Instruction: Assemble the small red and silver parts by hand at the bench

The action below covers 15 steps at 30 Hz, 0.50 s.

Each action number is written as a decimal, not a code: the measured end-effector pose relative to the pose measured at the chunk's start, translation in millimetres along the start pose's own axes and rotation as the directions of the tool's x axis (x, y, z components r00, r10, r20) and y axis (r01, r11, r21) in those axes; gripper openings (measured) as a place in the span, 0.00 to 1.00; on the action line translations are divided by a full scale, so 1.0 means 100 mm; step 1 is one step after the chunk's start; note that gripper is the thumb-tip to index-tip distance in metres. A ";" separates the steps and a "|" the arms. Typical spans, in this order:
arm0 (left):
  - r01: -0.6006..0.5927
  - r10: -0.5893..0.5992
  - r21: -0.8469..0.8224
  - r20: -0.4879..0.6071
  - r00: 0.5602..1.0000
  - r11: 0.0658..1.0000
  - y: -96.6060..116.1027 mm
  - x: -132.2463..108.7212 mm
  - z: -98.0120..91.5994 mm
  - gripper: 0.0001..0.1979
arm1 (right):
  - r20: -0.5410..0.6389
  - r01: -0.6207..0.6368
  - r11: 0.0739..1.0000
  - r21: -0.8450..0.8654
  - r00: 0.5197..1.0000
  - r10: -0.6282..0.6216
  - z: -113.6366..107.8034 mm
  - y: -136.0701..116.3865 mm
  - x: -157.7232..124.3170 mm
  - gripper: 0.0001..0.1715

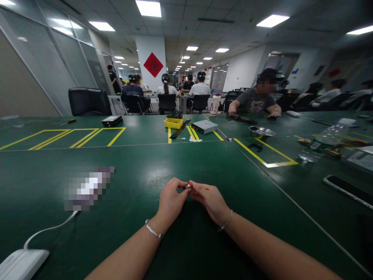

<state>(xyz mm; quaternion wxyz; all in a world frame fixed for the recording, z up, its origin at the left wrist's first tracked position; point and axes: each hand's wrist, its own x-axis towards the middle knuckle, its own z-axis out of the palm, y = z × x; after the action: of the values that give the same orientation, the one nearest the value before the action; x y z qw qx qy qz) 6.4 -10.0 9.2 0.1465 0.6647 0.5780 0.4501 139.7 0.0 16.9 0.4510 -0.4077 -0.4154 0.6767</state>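
My left hand (170, 200) and my right hand (210, 199) meet low on the green table (140, 167), fingertips pinched together. Between them sits a tiny object (188, 186) with a dark part and an orange-red tip, too small to name. Both hands seem to grip it, the left from the left side and the right from the right. Each wrist wears a thin bracelet. The hands rest on or just above the table surface.
A white device (21, 263) with a cable lies at the near left, a phone (348, 190) at the right. Farther off are a yellow tray (173, 123), a grey box (204, 126), a metal bowl (261, 132) and a plastic bottle (323, 144). A person (256, 99) sits across; others sit beyond.
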 end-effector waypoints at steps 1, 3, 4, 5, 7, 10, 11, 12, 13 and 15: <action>-0.005 0.005 -0.001 -0.007 1.000 1.000 0.00 0.00 0.00 0.02 | 0.002 -0.013 1.000 0.019 1.000 0.013 0.01 0.00 -0.01 0.19; -0.009 0.009 0.002 -0.013 1.000 1.000 -0.01 0.00 0.00 0.02 | 0.012 -0.031 0.999 0.037 0.999 0.031 0.01 -0.01 -0.03 0.19; -0.010 0.010 0.006 -0.012 1.000 1.000 -0.01 0.00 0.00 0.02 | 0.016 -0.033 0.999 0.036 0.999 0.032 0.02 -0.01 -0.03 0.19; -0.009 0.010 0.011 -0.008 1.000 1.000 -0.02 0.00 0.00 0.02 | 0.020 -0.030 0.999 0.028 0.999 0.029 0.02 -0.02 -0.04 0.19; -0.011 0.010 0.023 0.003 1.000 1.000 -0.02 0.00 0.01 0.02 | 0.020 -0.019 1.000 0.003 1.000 0.019 0.02 -0.03 -0.05 0.20; -0.029 0.028 0.040 0.020 0.999 0.999 -0.02 0.00 0.01 0.02 | 0.012 -0.005 1.000 -0.024 1.000 0.005 0.01 -0.03 -0.04 0.19; -0.039 0.038 0.049 0.021 0.999 0.998 -0.02 0.00 0.01 0.02 | 0.010 0.000 1.000 -0.026 1.000 0.000 0.01 -0.02 -0.03 0.19; -0.049 0.048 0.061 0.022 0.999 0.997 -0.01 0.00 0.00 0.02 | 0.008 0.006 1.000 -0.025 1.000 -0.005 0.00 -0.01 -0.02 0.19; -0.058 0.056 0.075 0.023 0.998 0.996 0.00 0.00 0.00 0.02 | 0.006 0.012 1.000 -0.025 1.000 -0.011 -0.01 0.00 -0.01 0.20; -0.072 0.069 0.105 0.033 0.997 0.992 0.02 0.01 0.00 0.02 | 0.004 0.023 0.999 -0.035 1.000 -0.023 -0.04 0.03 0.02 0.20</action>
<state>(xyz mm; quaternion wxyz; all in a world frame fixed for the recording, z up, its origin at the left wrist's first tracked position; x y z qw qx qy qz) 7.8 -10.3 11.2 0.1035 0.6979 0.5752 0.4140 141.9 1.8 12.1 0.4507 -0.4095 -0.4326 0.6648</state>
